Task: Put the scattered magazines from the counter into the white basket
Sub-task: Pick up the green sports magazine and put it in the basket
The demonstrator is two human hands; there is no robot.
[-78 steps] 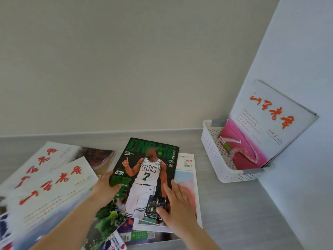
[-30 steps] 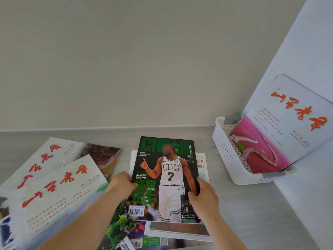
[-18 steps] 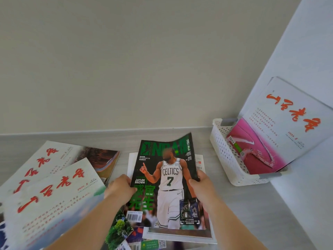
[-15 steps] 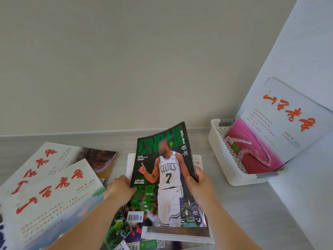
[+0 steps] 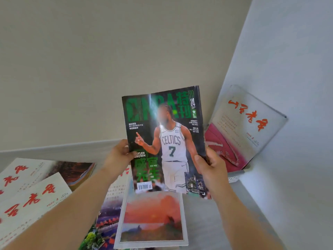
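A green basketball magazine [image 5: 167,138] is held upright in the air above the counter. My left hand [image 5: 119,156] grips its left edge and my right hand [image 5: 210,166] grips its lower right edge. The white basket [image 5: 234,177] stands at the right against the side wall, mostly hidden behind the magazine and my right hand. In it lean a pink magazine [image 5: 223,148] and a white magazine with red calligraphy [image 5: 246,120]. On the counter below lies a magazine with a red sunset picture [image 5: 151,219].
Two white magazines with red calligraphy [image 5: 30,197] overlap at the left on the grey counter [image 5: 212,222], beside one with a dark brown cover [image 5: 73,172]. More colourful covers [image 5: 106,219] lie under my left forearm. Walls close the back and the right side.
Both hands have taken the green magazine off the pile and raised it upright, moving it up and to the right towards the basket. The sunset magazine beneath is now uncovered.
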